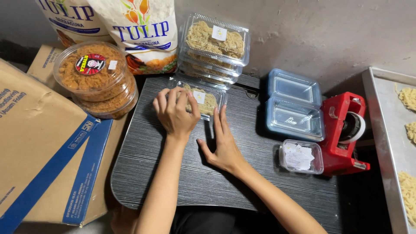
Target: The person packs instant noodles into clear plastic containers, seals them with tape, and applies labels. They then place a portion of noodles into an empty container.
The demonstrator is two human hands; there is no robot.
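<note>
A clear plastic clamshell box (208, 100) filled with pale crisp noodle snack and bearing a small sticker lies at the back of the black table (182, 173). My left hand (175, 113) lies curled over the box's left half, pressing down on its lid. My right hand (222, 145) rests flat on the table just in front of the box's right corner, palm down and holding nothing, with its fingertips close to the box's edge.
Behind stands a stack of filled clamshell boxes (213, 45). To the right are an empty open clamshell (294, 106), a small tub of paper labels (301, 157), a red tape dispenser (344, 134) and a metal tray (381, 130). On the left are round tubs (93, 76), flour bags (141, 30) and a cardboard box (39, 143).
</note>
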